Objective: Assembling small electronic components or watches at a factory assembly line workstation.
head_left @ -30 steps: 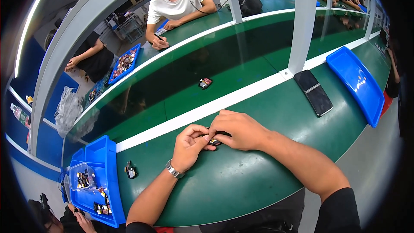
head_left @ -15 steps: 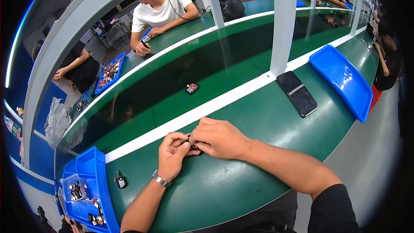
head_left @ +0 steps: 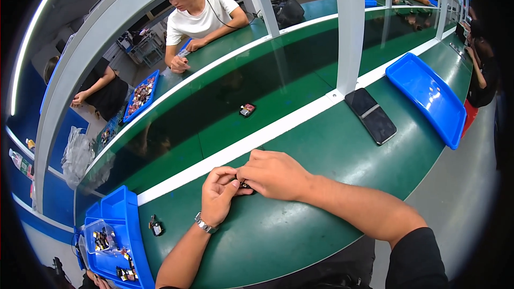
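Note:
My left hand (head_left: pixel 218 195), with a silver watch at its wrist, pinches a small black part (head_left: pixel 244 185) above the green table. From the other side my right hand (head_left: pixel 279 175) closes its thumb and fingertips on the same part. Fingers cover most of it, so its exact kind does not show. A similar small black part with a pale patch (head_left: pixel 156 227) lies on the table left of my left hand.
At left stands a blue tray (head_left: pixel 140 251) holding a clear tub (head_left: pixel 100 237) and several small parts. A phone (head_left: pixel 371 116) and another blue tray (head_left: pixel 425 99) lie at right. Beyond the white rail, a part (head_left: pixel 247 109) rests on the green belt. A co-worker (head_left: pixel 201 21) sits opposite.
My view has shifted slightly; both hands keep their grip on the small part with little movement. The dark pen-like thing in the opposite co-worker's hand no longer shows.

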Available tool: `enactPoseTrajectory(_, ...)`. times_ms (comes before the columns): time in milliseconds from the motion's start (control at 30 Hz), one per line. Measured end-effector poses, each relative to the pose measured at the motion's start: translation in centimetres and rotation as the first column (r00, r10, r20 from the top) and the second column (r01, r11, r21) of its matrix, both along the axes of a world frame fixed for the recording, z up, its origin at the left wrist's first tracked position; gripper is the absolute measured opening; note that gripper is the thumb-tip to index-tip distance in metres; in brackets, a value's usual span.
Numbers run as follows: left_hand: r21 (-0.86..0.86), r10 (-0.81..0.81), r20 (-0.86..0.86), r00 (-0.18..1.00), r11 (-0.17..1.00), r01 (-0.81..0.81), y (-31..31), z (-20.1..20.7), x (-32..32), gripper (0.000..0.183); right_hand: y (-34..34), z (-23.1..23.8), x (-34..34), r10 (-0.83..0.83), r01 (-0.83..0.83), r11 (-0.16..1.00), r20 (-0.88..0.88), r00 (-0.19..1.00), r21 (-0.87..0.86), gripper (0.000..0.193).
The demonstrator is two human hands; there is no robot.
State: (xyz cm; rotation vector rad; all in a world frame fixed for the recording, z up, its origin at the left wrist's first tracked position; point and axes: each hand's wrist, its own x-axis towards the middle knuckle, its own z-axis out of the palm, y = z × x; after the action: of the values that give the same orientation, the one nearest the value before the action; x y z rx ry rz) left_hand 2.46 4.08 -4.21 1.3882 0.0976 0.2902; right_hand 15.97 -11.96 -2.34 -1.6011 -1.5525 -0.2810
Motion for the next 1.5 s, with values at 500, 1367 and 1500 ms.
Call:
enactPoseTrajectory(500, 0.011, -0.024, -0.016, 1.000, 1.000, 0.024, 0.1, 0.0, -0.1, 0.025, -0.2, 0.3, -0.6, 0.012, -0.046, 0.995, -0.344, 0.939, -0.091, 0.015)
enactPoseTrajectory(1367, -0.005, 0.001, -0.009, 1.000, 1.000, -0.001, 0.1, -0.2, -0.1, 0.025, -0.1, -0.1, -1.8, -0.096, 0.088, 0.995, -0.162, 0.982, -0.056, 0.038)
enactPoseTrajectory(1500, 0.011, 0.026, -0.012, 1.000, 1.000, -0.026, 0.1, -0.3, 0.0, 0.026, 0.0, -0.1, -1.5, -0.038, -0.011, 0.993, -0.394, 0.918, -0.122, 0.038)
